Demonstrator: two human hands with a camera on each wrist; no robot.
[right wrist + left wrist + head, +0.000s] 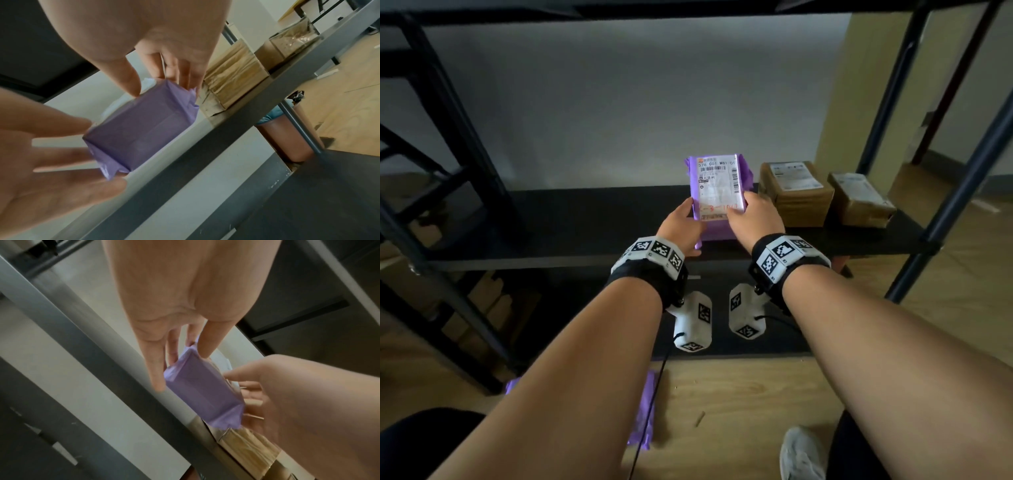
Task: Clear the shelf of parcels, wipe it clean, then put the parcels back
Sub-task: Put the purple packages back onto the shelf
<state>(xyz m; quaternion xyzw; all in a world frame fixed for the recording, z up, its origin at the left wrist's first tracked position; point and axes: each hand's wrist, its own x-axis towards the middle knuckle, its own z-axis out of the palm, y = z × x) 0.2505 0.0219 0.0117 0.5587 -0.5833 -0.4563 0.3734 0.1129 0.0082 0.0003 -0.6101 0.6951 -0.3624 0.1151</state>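
Both hands' fingers (156, 369) grip the purple parcel (717, 192); wrist views show its unlabelled underside.

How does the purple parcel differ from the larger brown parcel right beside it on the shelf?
The purple parcel is wrapped in purple plastic; the brown parcel is taped cardboard. The purple parcel is held between the left hand and right hand; no hand touches the brown parcel. The purple parcel stands taller and narrower; the brown parcel is squatter. Both carry white shipping labels.
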